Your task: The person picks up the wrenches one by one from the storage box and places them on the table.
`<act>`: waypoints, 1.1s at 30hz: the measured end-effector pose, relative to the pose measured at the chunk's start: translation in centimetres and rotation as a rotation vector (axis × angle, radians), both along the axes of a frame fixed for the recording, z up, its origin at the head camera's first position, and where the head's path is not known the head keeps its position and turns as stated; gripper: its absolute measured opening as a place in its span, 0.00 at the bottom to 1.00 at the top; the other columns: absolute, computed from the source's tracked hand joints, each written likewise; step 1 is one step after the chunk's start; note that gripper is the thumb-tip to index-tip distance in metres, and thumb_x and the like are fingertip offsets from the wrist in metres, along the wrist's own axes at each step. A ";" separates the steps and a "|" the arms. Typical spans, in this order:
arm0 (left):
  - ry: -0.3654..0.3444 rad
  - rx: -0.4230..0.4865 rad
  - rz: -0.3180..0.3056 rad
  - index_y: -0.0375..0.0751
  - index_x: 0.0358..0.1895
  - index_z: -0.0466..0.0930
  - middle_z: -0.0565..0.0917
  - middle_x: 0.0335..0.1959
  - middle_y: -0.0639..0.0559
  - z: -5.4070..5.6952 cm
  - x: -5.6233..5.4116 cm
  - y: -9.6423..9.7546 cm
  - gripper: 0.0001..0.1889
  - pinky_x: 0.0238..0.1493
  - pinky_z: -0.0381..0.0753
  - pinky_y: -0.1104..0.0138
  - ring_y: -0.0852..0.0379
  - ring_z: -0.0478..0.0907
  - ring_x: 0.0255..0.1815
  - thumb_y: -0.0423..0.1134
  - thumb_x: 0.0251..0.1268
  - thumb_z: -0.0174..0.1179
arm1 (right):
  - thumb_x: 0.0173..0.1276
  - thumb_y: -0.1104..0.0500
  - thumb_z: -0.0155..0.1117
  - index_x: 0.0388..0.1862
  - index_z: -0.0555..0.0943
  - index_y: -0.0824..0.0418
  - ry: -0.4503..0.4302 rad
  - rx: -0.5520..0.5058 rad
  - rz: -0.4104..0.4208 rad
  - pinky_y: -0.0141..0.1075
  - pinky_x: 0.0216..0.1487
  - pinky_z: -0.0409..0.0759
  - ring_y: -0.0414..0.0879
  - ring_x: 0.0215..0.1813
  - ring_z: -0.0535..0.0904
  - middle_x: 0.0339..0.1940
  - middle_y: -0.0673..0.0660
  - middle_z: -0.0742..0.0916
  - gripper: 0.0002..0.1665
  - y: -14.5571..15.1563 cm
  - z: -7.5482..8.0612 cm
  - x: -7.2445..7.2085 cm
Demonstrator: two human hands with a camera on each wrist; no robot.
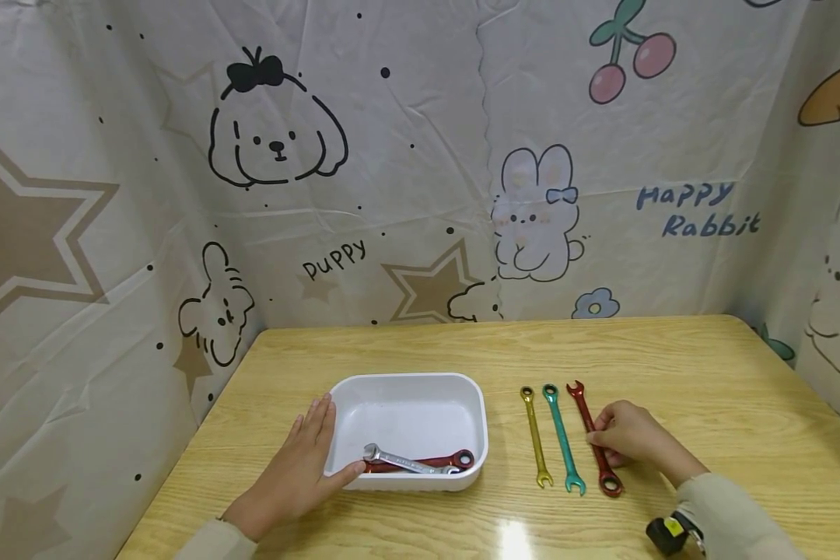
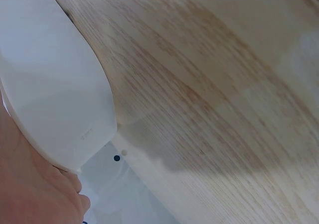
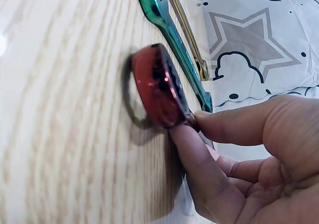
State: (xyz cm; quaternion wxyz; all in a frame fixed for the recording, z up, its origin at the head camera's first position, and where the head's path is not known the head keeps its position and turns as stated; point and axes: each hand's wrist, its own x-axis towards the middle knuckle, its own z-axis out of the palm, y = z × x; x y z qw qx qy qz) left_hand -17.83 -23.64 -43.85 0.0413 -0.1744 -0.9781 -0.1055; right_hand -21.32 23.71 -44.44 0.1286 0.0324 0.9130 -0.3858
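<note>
On the right of the table, my right hand [image 1: 628,434] pinches a red ratchet wrench [image 1: 585,408] by its shaft between thumb and fingers. Its ring end [image 3: 154,87] shows close to the tabletop in the right wrist view. To its left lie a green ratchet wrench [image 1: 561,435] and a yellow one [image 1: 534,432], roughly parallel. My left hand [image 1: 299,467] rests with spread fingers on the left rim of a white tray [image 1: 479,420]. Inside the tray, along its near wall, a silver wrench [image 1: 406,462] lies across another red wrench [image 1: 455,460].
The wooden table [image 1: 392,350] reaches back to a hanging cloth [image 1: 420,155] printed with cartoon animals and stars. Cloth also hangs on the left and right sides. A black wrist device [image 1: 666,535] is strapped by the right sleeve [image 1: 731,517].
</note>
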 end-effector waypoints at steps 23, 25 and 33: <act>-0.001 0.009 0.000 0.26 0.73 0.47 0.46 0.77 0.35 0.1 0.1 0.1 0.52 0.73 0.46 0.45 0.41 0.42 0.77 0.68 0.63 0.51 | 0.60 0.65 0.68 0.26 0.76 0.68 0.041 0.049 -0.009 0.33 0.20 0.80 0.41 0.18 0.75 0.17 0.54 0.78 0.09 -0.1 -0.1 -0.1; -0.004 0.009 0.000 0.26 0.73 0.46 0.46 0.77 0.35 0.1 0.1 0.1 0.52 0.73 0.46 0.45 0.41 0.42 0.77 0.68 0.63 0.51 | 0.60 0.65 0.68 0.26 0.76 0.68 0.037 0.046 -0.012 0.33 0.21 0.80 0.41 0.18 0.75 0.17 0.54 0.78 0.09 -0.1 -0.1 -0.1; -0.002 0.006 -0.003 0.25 0.73 0.47 0.45 0.77 0.35 0.0 0.1 0.0 0.52 0.73 0.46 0.44 0.40 0.42 0.77 0.68 0.63 0.50 | 0.62 0.65 0.67 0.27 0.76 0.68 0.023 0.049 -0.013 0.33 0.21 0.80 0.42 0.20 0.75 0.19 0.54 0.79 0.09 -0.1 0.0 -0.1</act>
